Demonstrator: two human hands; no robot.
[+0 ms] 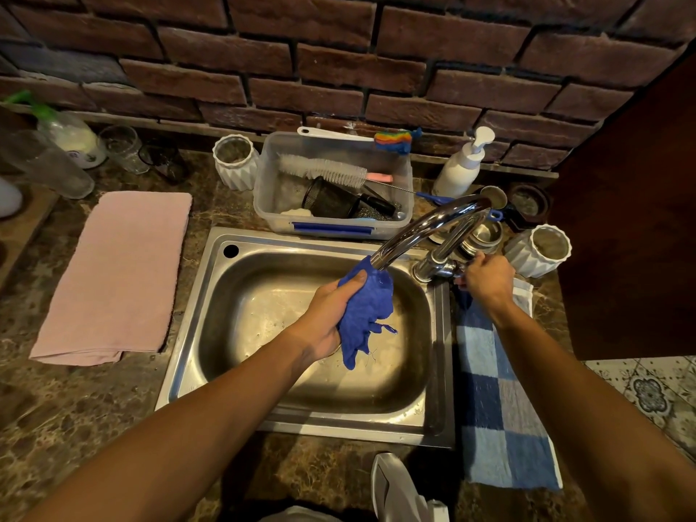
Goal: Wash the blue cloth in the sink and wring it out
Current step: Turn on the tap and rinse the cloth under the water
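Both hands work at a rectangular stainless-steel sink (196, 333) set into a mottled brown stone counter. The left hand (331, 314) is clenched around a bunched, bright blue cloth (367, 314), holding it above the basin with its top touching the mouth of a curved chrome tap (425, 227); a ragged tail of fabric and loose threads hangs below the fist. The right hand (487, 276) is closed on the tap's handle at the base, on the sink's right rim. Whether water is running cannot be told. Left of the sink, a folded pink towel (116, 276) lies flat on the counter. Right of the sink, a blue-and-white checked towel (501, 408) stretches along the counter beneath the right forearm. Behind the sink, a clear plastic tub (395, 220) with a blue latch holds a white bottle brush (324, 169) and a black mesh cup (327, 199). A white pump bottle (463, 163) stands behind the tap, against a dark red brick wall (339, 50).
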